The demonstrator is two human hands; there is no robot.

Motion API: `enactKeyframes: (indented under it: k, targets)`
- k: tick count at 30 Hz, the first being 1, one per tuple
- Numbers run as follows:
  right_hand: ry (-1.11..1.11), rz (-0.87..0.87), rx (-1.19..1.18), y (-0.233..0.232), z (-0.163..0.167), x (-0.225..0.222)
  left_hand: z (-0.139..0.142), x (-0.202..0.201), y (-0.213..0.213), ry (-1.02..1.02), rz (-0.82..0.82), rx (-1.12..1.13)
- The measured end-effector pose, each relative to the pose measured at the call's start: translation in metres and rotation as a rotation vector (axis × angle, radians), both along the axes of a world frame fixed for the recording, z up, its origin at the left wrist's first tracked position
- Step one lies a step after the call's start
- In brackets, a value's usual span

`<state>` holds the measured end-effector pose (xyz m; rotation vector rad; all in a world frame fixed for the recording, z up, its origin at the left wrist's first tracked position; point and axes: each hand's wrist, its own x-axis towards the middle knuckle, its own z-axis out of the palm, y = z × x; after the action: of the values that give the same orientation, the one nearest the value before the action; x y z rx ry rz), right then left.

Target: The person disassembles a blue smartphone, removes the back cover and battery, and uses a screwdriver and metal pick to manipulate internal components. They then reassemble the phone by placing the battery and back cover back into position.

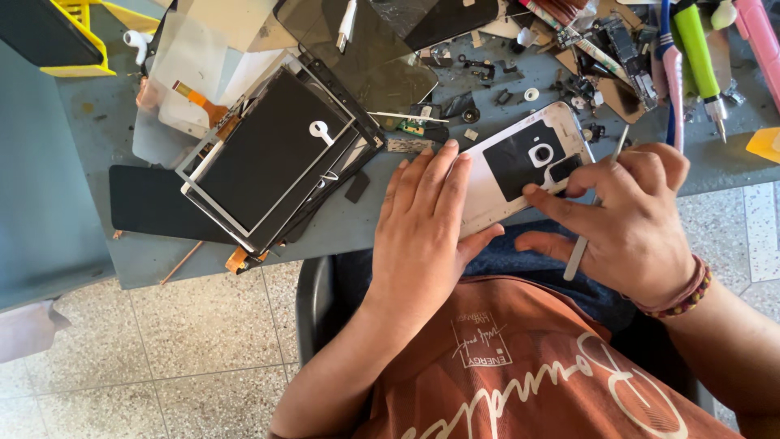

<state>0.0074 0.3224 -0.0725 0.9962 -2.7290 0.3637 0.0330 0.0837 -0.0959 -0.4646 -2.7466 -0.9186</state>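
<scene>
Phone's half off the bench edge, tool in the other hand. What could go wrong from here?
1. The phone frame overhangs the bench edge above the lap; only the left hand pins it, so a slip might drop it.
2. The right hand holds thin metal tweezers near the camera lens; a skid may scratch it.
3. Loose small parts lie close by and could get knocked off.

White phone back [520, 167], face-down at bench edge, w/ thin metal tool [597, 203]
</scene>
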Motion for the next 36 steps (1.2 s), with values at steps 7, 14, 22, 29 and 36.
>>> enactKeyframes:
  k: [7,14,22,29,36]
  targets:
    - [-0.030,0.091,-0.338,0.023,-0.017,-0.015,0.006,0.000,0.001,-0.038,0.003,-0.005]
    - [0.096,-0.016,-0.552,0.081,-0.034,-0.022,0.023,0.002,-0.013,0.033,0.048,0.044]
    - [-0.131,-0.187,-0.550,0.166,-0.070,0.014,0.053,0.035,-0.064,-0.552,-0.105,0.884]
    - [-0.632,-0.014,-0.409,0.186,-0.072,0.031,0.015,0.043,-0.029,-1.477,-0.539,1.266]
    - [-1.014,-0.258,-0.417,0.165,-0.046,0.041,-0.001,0.031,-0.020,-1.559,-0.628,1.506]
